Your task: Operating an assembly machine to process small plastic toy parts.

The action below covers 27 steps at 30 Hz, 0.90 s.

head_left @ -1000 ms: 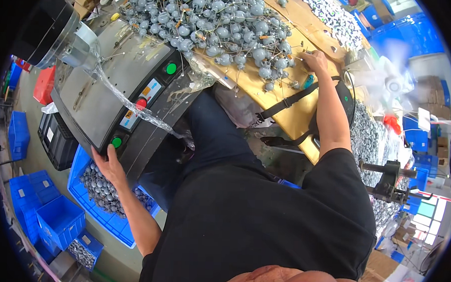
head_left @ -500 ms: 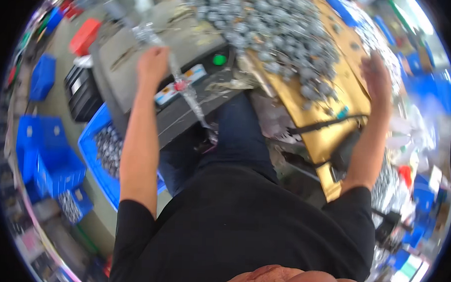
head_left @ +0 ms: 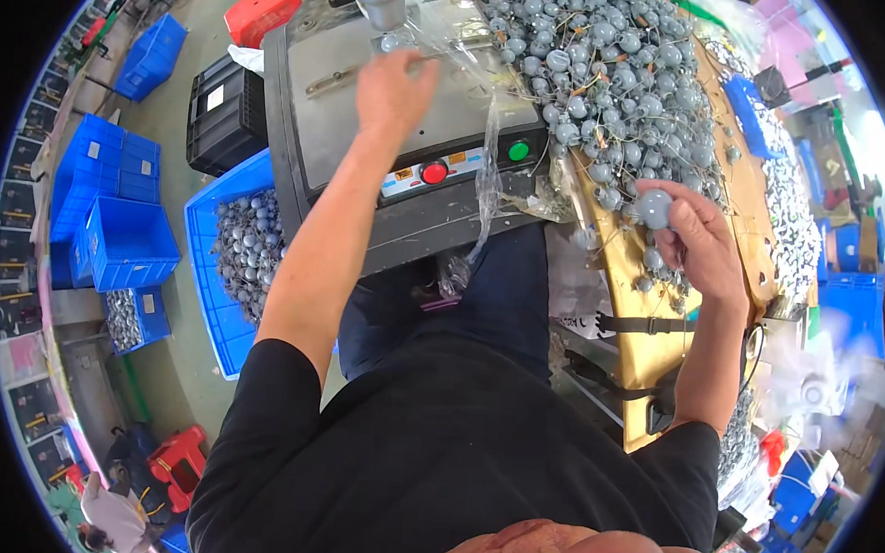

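Observation:
My right hand (head_left: 702, 237) pinches a translucent grey ball (head_left: 653, 209) between thumb and fingers, at the near edge of a big heap of similar balls (head_left: 605, 77) with thin wires. My left hand (head_left: 395, 94) is over the flat grey top of a machine (head_left: 322, 107), its fingers curled close to the machine's round metal head (head_left: 379, 3). Just past those fingers shows a small clear ball (head_left: 389, 43); whether they grip it is hidden. A strip of clear plastic film (head_left: 489, 151) hangs from the machine top over its front edge, beside a red button (head_left: 433, 172) and a green button (head_left: 518, 150).
The heap lies on a tan-covered table (head_left: 628, 312) at the right. Left of the machine are a blue bin (head_left: 228, 342) with more balls, a black crate (head_left: 224, 118) and a red container (head_left: 262, 12). Stacked blue bins (head_left: 132, 246) stand farther left. A person (head_left: 112, 518) is at the lower left.
My right hand has come in from the far right edge of the heap and now shows a grey ball. My left hand has moved across the machine top to its metal head. The view has shifted.

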Tool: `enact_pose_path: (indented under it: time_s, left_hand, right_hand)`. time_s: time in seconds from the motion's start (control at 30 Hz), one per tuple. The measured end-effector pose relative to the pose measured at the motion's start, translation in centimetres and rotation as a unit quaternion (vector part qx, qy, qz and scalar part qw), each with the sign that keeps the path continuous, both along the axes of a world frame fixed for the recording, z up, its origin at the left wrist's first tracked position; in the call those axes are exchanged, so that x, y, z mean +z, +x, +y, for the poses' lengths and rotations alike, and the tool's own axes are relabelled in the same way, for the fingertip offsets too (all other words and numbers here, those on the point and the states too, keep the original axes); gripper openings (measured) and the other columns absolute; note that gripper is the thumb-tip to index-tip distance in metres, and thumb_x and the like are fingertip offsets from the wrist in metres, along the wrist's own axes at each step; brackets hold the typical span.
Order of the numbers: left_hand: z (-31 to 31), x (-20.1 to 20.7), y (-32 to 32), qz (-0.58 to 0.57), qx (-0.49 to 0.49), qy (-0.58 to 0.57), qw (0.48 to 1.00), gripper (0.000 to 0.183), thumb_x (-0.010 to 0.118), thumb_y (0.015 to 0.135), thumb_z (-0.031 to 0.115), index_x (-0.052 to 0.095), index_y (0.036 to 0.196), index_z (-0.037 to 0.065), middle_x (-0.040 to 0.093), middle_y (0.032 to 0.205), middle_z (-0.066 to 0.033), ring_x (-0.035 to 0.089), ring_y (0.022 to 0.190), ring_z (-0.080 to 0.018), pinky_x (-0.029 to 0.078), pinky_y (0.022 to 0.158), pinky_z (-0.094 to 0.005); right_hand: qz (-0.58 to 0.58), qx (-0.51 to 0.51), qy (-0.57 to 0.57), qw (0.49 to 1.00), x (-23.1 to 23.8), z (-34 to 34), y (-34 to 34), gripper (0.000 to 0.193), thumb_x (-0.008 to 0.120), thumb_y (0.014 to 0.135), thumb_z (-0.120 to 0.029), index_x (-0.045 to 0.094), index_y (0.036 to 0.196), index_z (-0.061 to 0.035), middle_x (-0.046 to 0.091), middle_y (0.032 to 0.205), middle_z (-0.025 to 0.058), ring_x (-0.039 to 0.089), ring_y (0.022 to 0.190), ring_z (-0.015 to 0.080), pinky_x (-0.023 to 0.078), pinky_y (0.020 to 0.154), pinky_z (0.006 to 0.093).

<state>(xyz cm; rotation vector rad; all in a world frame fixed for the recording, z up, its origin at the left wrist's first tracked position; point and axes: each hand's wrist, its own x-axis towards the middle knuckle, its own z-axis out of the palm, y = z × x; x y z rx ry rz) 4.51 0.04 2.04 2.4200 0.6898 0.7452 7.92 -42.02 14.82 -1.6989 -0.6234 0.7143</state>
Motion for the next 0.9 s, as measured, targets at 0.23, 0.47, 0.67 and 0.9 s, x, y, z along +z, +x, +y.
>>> enact_pose_path:
  time_s: [0.23,0.47,0.67,0.9]
  left_hand:
    - [3.6,-0.8,3.3,0.057,0.093,0.042,0.993,0.075,0.078,0.080,0.054,0.065,0.134,0.005,0.059,0.140,-0.0188,0.047,0.136,-0.0374,0.036,0.115,-0.0530]
    - [4.1,-0.8,1.1,-0.063,0.088,0.031,0.994,0.068,0.079,0.079,0.046,0.066,0.130,0.003,0.062,0.134,-0.0190,0.052,0.131,-0.0383,0.040,0.113,-0.0503]
    - [9.1,-1.9,-13.0,-0.110,0.135,0.098,0.980,0.061,0.083,0.079,0.036,0.068,0.127,0.002,0.067,0.128,-0.0226,0.059,0.123,-0.0402,0.046,0.107,-0.0476]
    - [13.1,-7.6,-29.5,0.025,0.389,0.155,0.908,0.067,0.082,0.082,0.028,0.061,0.140,0.002,0.063,0.138,-0.0244,0.056,0.130,-0.0426,0.043,0.113,-0.0498]
  right_hand:
    - [-0.046,0.035,-0.095,0.994,3.1,3.5,-1.0,0.022,0.078,0.095,-0.013,0.074,0.112,-0.0003,0.068,0.085,-0.0046,0.054,0.071,0.0003,0.043,0.060,0.0207]
    - [-0.107,0.218,-0.109,0.964,5.8,10.1,-2.2,0.012,0.074,0.093,-0.012,0.070,0.098,-0.0020,0.071,0.082,0.0016,0.062,0.072,0.0053,0.049,0.062,0.0256]
    - [-0.356,0.282,-0.020,0.891,2.7,21.7,-3.2,0.015,0.074,0.084,-0.009,0.062,0.091,-0.0033,0.065,0.077,0.0056,0.064,0.068,0.0128,0.051,0.062,0.0289]
    - [-0.424,0.078,0.042,0.901,-8.2,34.6,4.6,0.020,0.072,0.089,-0.021,0.067,0.097,-0.0038,0.073,0.085,0.0140,0.071,0.078,0.0294,0.056,0.072,0.0398]
